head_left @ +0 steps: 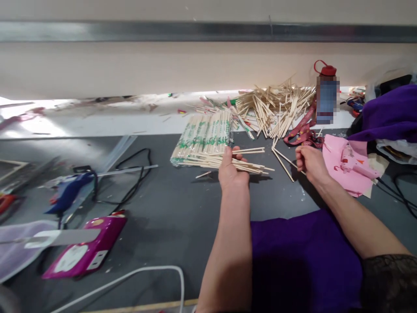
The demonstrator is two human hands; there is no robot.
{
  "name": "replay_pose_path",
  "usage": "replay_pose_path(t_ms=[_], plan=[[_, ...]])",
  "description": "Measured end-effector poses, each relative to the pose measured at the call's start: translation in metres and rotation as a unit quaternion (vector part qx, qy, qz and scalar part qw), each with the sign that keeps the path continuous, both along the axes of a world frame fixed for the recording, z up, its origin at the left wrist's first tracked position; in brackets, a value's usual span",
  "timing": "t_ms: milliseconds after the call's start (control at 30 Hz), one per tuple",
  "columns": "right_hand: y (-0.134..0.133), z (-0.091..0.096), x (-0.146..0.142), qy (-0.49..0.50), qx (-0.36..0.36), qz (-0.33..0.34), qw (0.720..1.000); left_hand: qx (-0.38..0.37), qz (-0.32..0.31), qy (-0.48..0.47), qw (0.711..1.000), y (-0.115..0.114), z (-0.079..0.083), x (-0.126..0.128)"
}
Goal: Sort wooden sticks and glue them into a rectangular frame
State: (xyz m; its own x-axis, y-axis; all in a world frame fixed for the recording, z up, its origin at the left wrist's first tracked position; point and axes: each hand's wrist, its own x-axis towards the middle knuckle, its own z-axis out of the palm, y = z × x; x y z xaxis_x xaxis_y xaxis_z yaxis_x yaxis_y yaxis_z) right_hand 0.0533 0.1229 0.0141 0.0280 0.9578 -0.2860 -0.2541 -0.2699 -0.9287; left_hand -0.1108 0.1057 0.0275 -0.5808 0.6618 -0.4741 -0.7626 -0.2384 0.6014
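Note:
My left hand is closed round a loose bundle of thin wooden chopsticks, which stick out on both sides of the fist. Behind and left of it lies a clear plastic pack of chopsticks with green print. My right hand is curled with the fingers pressed together, low over the grey table; what it grips, if anything, is hidden. A few single sticks lie just left of it, one running towards its fingers. Beyond the hands spreads a big untidy pile of sticks.
A bottle with a red cap and strap stands behind my right hand. Pink sheet and purple cloth lie to the right. At left are a magenta device, a blue-handled tool and a white cable.

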Motion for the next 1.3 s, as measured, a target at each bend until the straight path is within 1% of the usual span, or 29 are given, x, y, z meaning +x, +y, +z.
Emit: replay_pose_path(t_ms=[33, 100, 167, 200, 300, 433, 500, 633, 767, 833, 900, 967, 1133, 1200, 1300], plan=[[0.001, -0.001, 0.004, 0.008, -0.004, 0.018, 1.000, -0.002, -0.002, -0.001, 1.000, 0.000, 0.000, -0.002], [0.002, -0.004, 0.006, 0.034, -0.018, 0.088, 0.995, -0.003, -0.033, 0.003, 0.999, 0.001, 0.000, -0.002], [-0.001, -0.006, 0.003, 0.039, -0.021, 0.152, 0.987, -0.002, -0.047, 0.015, 0.999, 0.000, -0.001, 0.002], [-0.002, -0.006, 0.001, 0.029, -0.016, 0.172, 0.985, 0.001, -0.048, 0.023, 0.999, 0.000, -0.002, 0.004], [-0.007, -0.008, -0.004, 0.006, -0.003, 0.204, 0.979, 0.010, -0.051, 0.051, 0.997, 0.000, -0.004, 0.009], [-0.008, -0.009, -0.001, 0.072, -0.010, 0.230, 0.971, 0.016, -0.066, 0.101, 0.993, -0.001, -0.005, 0.011], [-0.008, -0.010, 0.001, 0.079, -0.013, 0.233, 0.969, 0.025, -0.069, 0.130, 0.989, -0.002, -0.005, 0.014], [-0.007, -0.010, 0.002, 0.025, -0.028, 0.236, 0.971, 0.052, -0.089, 0.196, 0.975, -0.005, -0.002, 0.021], [-0.007, -0.006, 0.003, -0.050, -0.046, 0.254, 0.965, 0.092, -0.118, 0.281, 0.948, -0.011, 0.001, 0.031], [-0.007, -0.005, 0.004, -0.086, -0.042, 0.261, 0.961, 0.115, -0.137, 0.315, 0.932, -0.015, 0.003, 0.036], [-0.007, -0.004, 0.006, -0.101, -0.028, 0.261, 0.960, 0.136, -0.151, 0.327, 0.923, -0.017, 0.005, 0.037], [-0.008, -0.004, 0.006, -0.080, -0.021, 0.260, 0.962, 0.146, -0.156, 0.305, 0.928, -0.018, 0.007, 0.035], [-0.010, 0.001, 0.002, 0.031, -0.028, 0.256, 0.966, 0.107, -0.134, 0.160, 0.972, -0.013, 0.009, 0.022], [-0.010, 0.004, -0.001, 0.068, -0.029, 0.238, 0.968, 0.097, -0.129, 0.102, 0.981, -0.010, 0.008, 0.018], [-0.010, 0.008, -0.005, 0.114, -0.038, 0.190, 0.974, 0.103, -0.149, 0.042, 0.983, -0.008, 0.005, 0.018]])
